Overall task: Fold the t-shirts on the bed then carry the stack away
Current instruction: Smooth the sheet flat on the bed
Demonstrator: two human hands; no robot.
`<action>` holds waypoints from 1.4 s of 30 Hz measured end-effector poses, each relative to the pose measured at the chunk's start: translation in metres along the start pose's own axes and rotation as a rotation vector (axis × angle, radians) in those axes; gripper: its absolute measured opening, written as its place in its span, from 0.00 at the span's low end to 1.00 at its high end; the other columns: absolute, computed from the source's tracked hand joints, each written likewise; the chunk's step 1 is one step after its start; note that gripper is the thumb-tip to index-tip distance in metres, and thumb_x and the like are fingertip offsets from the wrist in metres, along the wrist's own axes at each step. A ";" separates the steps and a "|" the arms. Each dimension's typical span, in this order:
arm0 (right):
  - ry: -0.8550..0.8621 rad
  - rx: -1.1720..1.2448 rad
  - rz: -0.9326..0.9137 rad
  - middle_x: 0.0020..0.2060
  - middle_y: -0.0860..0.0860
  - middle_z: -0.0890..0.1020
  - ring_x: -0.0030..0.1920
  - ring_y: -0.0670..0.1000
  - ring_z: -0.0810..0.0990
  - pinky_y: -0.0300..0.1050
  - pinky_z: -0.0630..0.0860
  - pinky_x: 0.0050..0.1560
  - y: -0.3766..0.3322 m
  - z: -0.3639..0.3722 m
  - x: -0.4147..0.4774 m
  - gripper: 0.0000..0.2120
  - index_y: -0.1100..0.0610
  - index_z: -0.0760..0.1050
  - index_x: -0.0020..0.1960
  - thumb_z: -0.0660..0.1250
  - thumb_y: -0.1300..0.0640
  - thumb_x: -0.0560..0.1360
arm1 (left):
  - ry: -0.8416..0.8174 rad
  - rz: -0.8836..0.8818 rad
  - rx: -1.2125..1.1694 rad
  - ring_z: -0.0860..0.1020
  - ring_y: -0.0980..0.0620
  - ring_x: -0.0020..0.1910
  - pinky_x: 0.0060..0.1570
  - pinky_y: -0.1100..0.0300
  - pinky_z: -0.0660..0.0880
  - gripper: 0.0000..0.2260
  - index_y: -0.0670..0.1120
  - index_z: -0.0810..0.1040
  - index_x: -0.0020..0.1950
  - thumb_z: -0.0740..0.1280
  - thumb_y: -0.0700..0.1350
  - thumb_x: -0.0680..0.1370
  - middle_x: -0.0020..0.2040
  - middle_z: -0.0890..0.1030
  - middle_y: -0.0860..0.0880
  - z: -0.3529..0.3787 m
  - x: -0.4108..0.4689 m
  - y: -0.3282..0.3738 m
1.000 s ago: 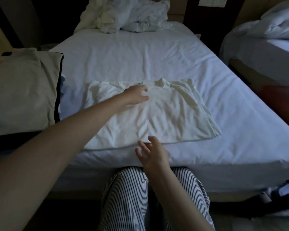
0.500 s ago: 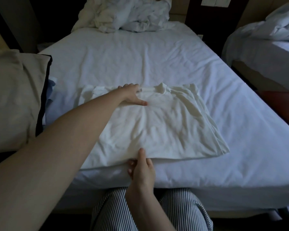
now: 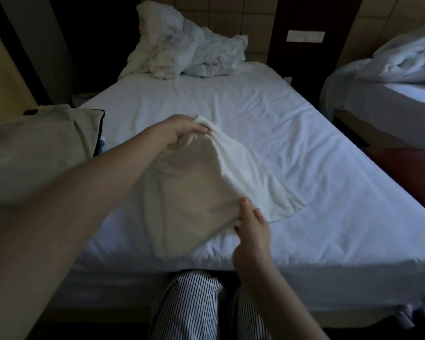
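A white t-shirt (image 3: 206, 192) is lifted off the white-sheeted bed (image 3: 329, 168), doubled over along a line running between my two hands. My left hand (image 3: 182, 130) pinches the far end near the collar. My right hand (image 3: 252, 225) grips the near hem edge with thumb on top. The shirt's left half hangs shaded toward me and its right half drapes down onto the sheet. A beige folded garment (image 3: 35, 143) lies on a dark-edged surface at the left.
A crumpled white duvet (image 3: 189, 52) is heaped at the head of the bed. A second bed (image 3: 390, 94) with rumpled bedding stands at the right, with a narrow gap between them. My striped trousers (image 3: 194, 303) press against the bed's near edge.
The shirt lay flat on the bed with my hands at its collar and hem. Now both hands have gripped it along the middle and raised it, so it folds in half lengthwise.
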State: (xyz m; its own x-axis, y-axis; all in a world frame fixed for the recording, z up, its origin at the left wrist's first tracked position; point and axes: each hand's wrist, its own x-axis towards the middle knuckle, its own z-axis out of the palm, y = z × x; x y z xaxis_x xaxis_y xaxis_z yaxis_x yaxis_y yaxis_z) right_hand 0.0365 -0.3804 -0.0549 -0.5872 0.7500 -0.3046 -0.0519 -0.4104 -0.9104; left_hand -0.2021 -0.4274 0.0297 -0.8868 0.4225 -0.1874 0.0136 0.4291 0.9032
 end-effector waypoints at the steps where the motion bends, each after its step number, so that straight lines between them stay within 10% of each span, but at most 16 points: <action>1: -0.013 0.044 -0.039 0.32 0.46 0.77 0.38 0.46 0.75 0.40 0.74 0.42 -0.014 -0.005 0.005 0.11 0.57 0.76 0.36 0.65 0.58 0.77 | -0.011 -0.046 -0.077 0.77 0.46 0.53 0.53 0.55 0.75 0.29 0.46 0.72 0.68 0.76 0.44 0.69 0.58 0.77 0.45 -0.010 -0.006 0.008; 8: -0.093 -0.003 -0.211 0.32 0.51 0.76 0.30 0.45 0.74 0.30 0.71 0.26 -0.119 -0.020 0.057 0.09 0.56 0.75 0.38 0.64 0.63 0.76 | 0.023 -0.176 -0.357 0.77 0.48 0.44 0.47 0.54 0.74 0.10 0.41 0.76 0.53 0.68 0.45 0.76 0.44 0.78 0.45 -0.071 -0.043 0.043; 15: -0.220 -0.298 -0.133 0.42 0.52 0.78 0.41 0.48 0.76 0.45 0.64 0.56 -0.175 -0.013 0.126 0.03 0.59 0.75 0.42 0.68 0.61 0.73 | 0.132 -0.180 -0.401 0.76 0.50 0.46 0.50 0.61 0.72 0.05 0.43 0.75 0.44 0.69 0.42 0.75 0.45 0.77 0.47 -0.078 -0.038 0.044; 19: -0.245 -0.311 -0.148 0.55 0.52 0.77 0.60 0.52 0.74 0.38 0.67 0.48 -0.203 0.006 0.153 0.16 0.62 0.75 0.59 0.69 0.60 0.74 | 0.247 0.043 -0.316 0.70 0.50 0.65 0.71 0.55 0.58 0.18 0.42 0.74 0.64 0.70 0.42 0.75 0.61 0.75 0.49 -0.073 -0.025 0.072; 25: -0.278 -0.365 -0.304 0.67 0.57 0.70 0.70 0.55 0.65 0.45 0.59 0.59 -0.226 -0.004 0.167 0.24 0.63 0.71 0.67 0.70 0.57 0.73 | 0.293 0.253 -0.343 0.70 0.55 0.59 0.60 0.61 0.60 0.17 0.46 0.73 0.65 0.68 0.40 0.76 0.58 0.74 0.53 -0.077 -0.034 0.079; 28: -0.278 -0.653 -0.173 0.65 0.59 0.73 0.63 0.55 0.71 0.48 0.65 0.63 -0.187 -0.033 0.173 0.19 0.63 0.74 0.62 0.69 0.56 0.74 | 0.089 0.021 -0.429 0.75 0.53 0.46 0.53 0.64 0.70 0.05 0.44 0.78 0.46 0.65 0.35 0.77 0.49 0.76 0.49 -0.064 -0.052 0.012; 33: -0.233 -0.994 0.067 0.38 0.58 0.76 0.32 0.52 0.72 0.40 0.70 0.31 -0.084 -0.100 0.160 0.16 0.59 0.76 0.36 0.69 0.47 0.73 | 0.062 -0.291 -0.374 0.80 0.53 0.28 0.28 0.65 0.76 0.05 0.42 0.81 0.44 0.67 0.42 0.77 0.33 0.83 0.46 -0.012 -0.103 -0.116; 37: -0.091 -0.980 -0.047 0.42 0.59 0.79 0.51 0.59 0.73 0.49 0.72 0.51 -0.049 -0.113 0.147 0.16 0.50 0.79 0.35 0.68 0.38 0.69 | 0.238 -0.205 -0.168 0.76 0.49 0.38 0.42 0.60 0.71 0.08 0.39 0.79 0.45 0.67 0.44 0.77 0.43 0.79 0.41 0.015 -0.113 -0.146; 42: -0.022 -0.957 -0.079 0.44 0.56 0.65 0.54 0.59 0.64 0.46 0.62 0.57 -0.059 -0.113 0.124 0.09 0.47 0.74 0.36 0.71 0.46 0.70 | 0.358 -0.201 -0.132 0.75 0.47 0.38 0.36 0.58 0.68 0.09 0.37 0.80 0.48 0.72 0.43 0.73 0.40 0.78 0.42 -0.006 -0.110 -0.147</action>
State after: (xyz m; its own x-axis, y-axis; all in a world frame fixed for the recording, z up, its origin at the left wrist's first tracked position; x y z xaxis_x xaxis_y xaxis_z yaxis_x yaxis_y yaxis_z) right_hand 0.0576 -0.2046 -0.0701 -0.6261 0.7432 -0.2359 0.5838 0.2462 -0.7737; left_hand -0.1093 -0.5415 -0.0799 -0.9704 0.0277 -0.2400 -0.2144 0.3589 0.9084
